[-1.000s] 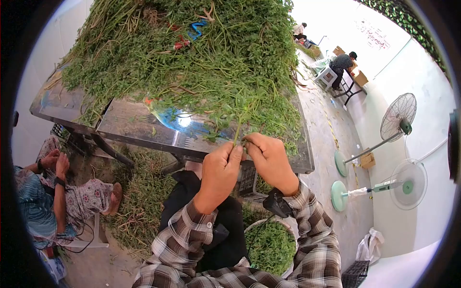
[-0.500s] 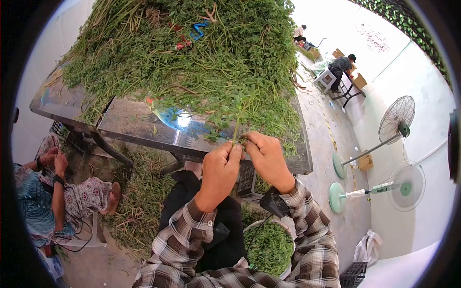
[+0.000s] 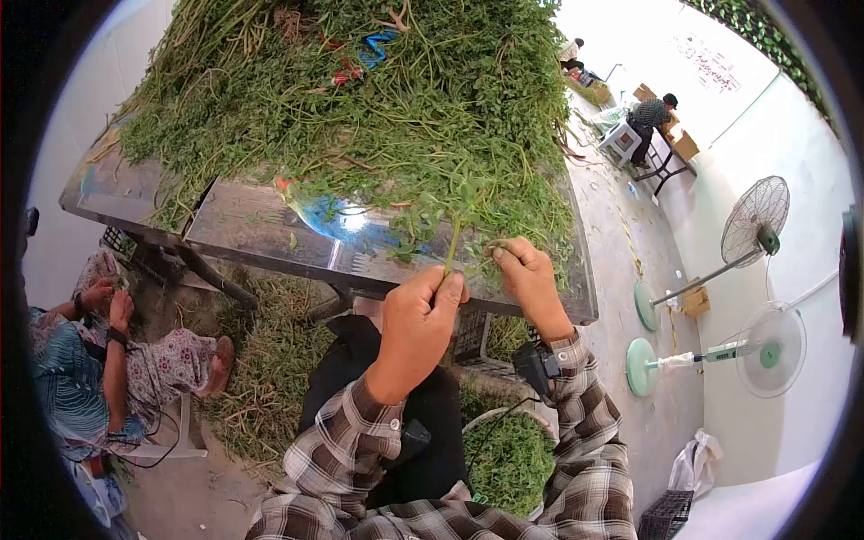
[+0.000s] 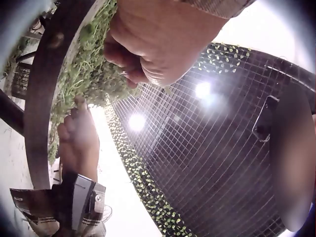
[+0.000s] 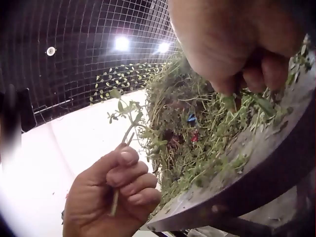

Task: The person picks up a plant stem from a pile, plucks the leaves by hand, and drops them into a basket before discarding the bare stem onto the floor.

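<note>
Between thumb and curled fingers, my left hand point(image 3: 418, 324) grips a green leafy stem point(image 3: 453, 243), its leafy top pointing away over the table edge. In the right wrist view the cut end of that stem point(image 5: 115, 203) pokes out below the fingers of the left hand point(image 5: 116, 190). My right hand point(image 3: 531, 283) is just right of the stem and apart from it, thumb against forefinger. Small green leaves point(image 5: 264, 104) show at its fingertips in the right wrist view. Beyond both hands a big heap of greens point(image 3: 360, 117) covers the table point(image 3: 261, 229).
Below, between my legs and right arm, stands a tub of picked greens point(image 3: 513, 459). Stems litter the floor point(image 3: 270, 387) at left, beside a seated person point(image 3: 90, 369). Two standing fans point(image 3: 754, 220) are at right, with a black crate point(image 3: 666, 515) nearby. Others work farther back.
My right hand has drawn away from the stem, outward to the right, with its thumb and forefinger still together. The left hand keeps its grip on the stem, nearly in place.
</note>
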{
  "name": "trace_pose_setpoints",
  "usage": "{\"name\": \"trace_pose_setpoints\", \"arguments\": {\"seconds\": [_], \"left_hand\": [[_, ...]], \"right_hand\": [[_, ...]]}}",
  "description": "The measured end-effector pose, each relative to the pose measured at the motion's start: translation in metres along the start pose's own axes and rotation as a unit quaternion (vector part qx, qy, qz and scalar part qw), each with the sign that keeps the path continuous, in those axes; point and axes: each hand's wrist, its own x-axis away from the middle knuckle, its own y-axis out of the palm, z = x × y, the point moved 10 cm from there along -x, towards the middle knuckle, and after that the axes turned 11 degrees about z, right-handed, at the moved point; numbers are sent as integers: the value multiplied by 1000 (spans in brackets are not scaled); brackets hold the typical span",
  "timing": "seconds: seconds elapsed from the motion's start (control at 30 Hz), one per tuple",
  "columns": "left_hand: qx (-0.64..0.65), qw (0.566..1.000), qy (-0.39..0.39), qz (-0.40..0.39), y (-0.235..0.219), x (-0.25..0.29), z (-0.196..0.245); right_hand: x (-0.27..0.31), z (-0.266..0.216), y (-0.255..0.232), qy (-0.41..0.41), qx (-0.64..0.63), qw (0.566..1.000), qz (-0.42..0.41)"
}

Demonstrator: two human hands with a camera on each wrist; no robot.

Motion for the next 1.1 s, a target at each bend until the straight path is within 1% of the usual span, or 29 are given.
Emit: {"name": "trace_pose_setpoints", "arguments": {"seconds": [0.03, 0.1, 0.13, 0.2, 0.23, 0.3, 0.43, 0.47, 0.5, 0.53, 0.6, 0.63, 0.7, 0.73, 0.77, 0.8, 0.9, 1.03, 1.1], "left_hand": [[2, 1000, -4, -2, 1, 1, -1], [5, 1000, -6, -3, 2, 0, -2], [2, 1000, -4, -2, 2, 0, -3], [1, 1000, -3, -4, 3, 0, -3], [-4, 1000, -4, -9, 4, 1, -4], [-9, 1000, -6, -15, 5, 2, -4], [-8, 1000, -3, -13, 4, 1, -2], [-8, 1000, -5, -11, 3, 1, -3], [-8, 1000, -4, -10, 3, 1, -3], [-2, 1000, -7, -11, 4, 1, -4], [4, 1000, -10, -12, 4, 2, -4], [-1, 1000, -9, -18, 4, 2, -3], [-5, 1000, -6, -25, 7, 2, -2], [0, 1000, 6, -15, 6, 2, -2], [4, 1000, 17, -4, 5, 2, -1], [4, 1000, 19, -4, 5, 2, 0], [-12, 1000, 11, -10, 3, 1, -2], [-15, 1000, 10, -21, 5, 1, -1], [-13, 1000, 13, -25, 6, 2, 1]], "right_hand": [[1, -2, 3, -1, -3, 1000, -1], [3, -2, 12, 51, -83, 995, -25], [3, -7, 11, 50, -83, 995, -24], [7, -9, 16, 113, -165, 978, -57], [7, -13, 13, 113, -164, 978, -55], [11, -22, 15, 133, -222, 963, -75], [18, -36, 14, 119, -181, 974, -60], [16, -52, 8, 32, -95, 994, -36], [17, -70, 5, -56, -7, 998, -12], [18, -77, 8, -57, -7, 998, -13], [25, -114, 5, -194, 32, 980, 29], [25, -115, 8, -195, 32, 980, 30], [30, -136, 9, -295, 79, 950, 67], [28, -135, 10, -295, 79, 950, 69], [27, -137, 10, -317, 99, 940, 83], [27, -139, 10, -339, 118, 928, 96], [28, -140, 9, -360, 153, 915, 95], [35, -143, 8, -367, 121, 917, 94], [33, -142, 14, -366, 177, 910, 85]]}}
